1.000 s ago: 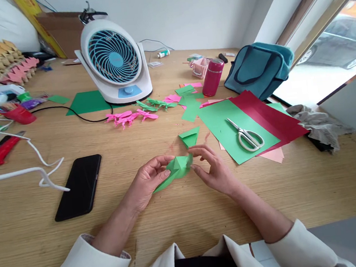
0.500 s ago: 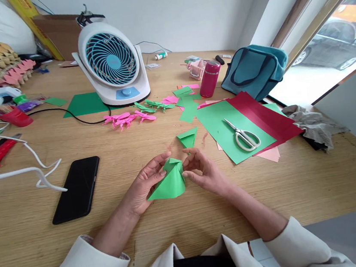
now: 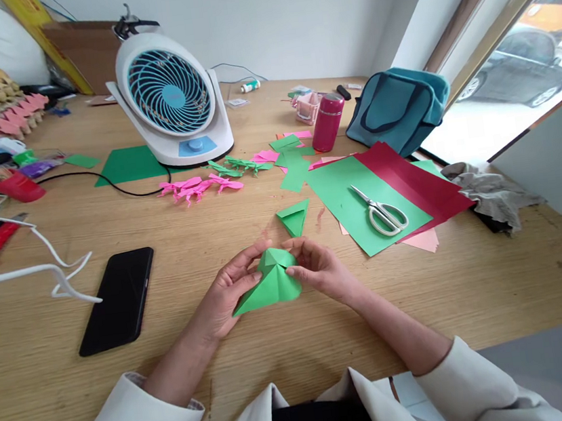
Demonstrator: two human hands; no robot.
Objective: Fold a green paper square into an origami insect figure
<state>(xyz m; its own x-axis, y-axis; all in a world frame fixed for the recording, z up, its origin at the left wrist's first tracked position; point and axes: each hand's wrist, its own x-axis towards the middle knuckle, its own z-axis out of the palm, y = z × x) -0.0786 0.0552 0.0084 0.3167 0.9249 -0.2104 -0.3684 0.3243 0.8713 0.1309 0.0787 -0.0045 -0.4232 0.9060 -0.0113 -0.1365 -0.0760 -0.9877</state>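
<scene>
On the left of the wooden table (image 3: pixel 28 405) sat a red holder (image 3: pixel 16 187), and nearer the person lay a black phone (image 3: pixel 118 302). Toward the back stood a white fan (image 3: pixel 172 97), with pink folded figures (image 3: pixel 193 188) scattered before its base. Next came the left hand (image 3: pixel 220 296), pinching the left side of a partly folded green paper (image 3: pixel 270 290) between thumb and fingers. That paper was spread between both hands, in front of the person. The right hand (image 3: pixel 324 273) grasped its other side, thumb on the near face (some fingertips were hidden behind it from where I stood). Just beyond lay a smaller folded green piece (image 3: pixel 295 219). Farther right I saw a deep pink bottle (image 3: pixel 328 123), then scissors (image 3: pixel 387 216) resting on a green sheet (image 3: pixel 334 190), red sheets (image 3: pixel 410 181) beside it, and a teal bag (image 3: pixel 397 114) behind.
</scene>
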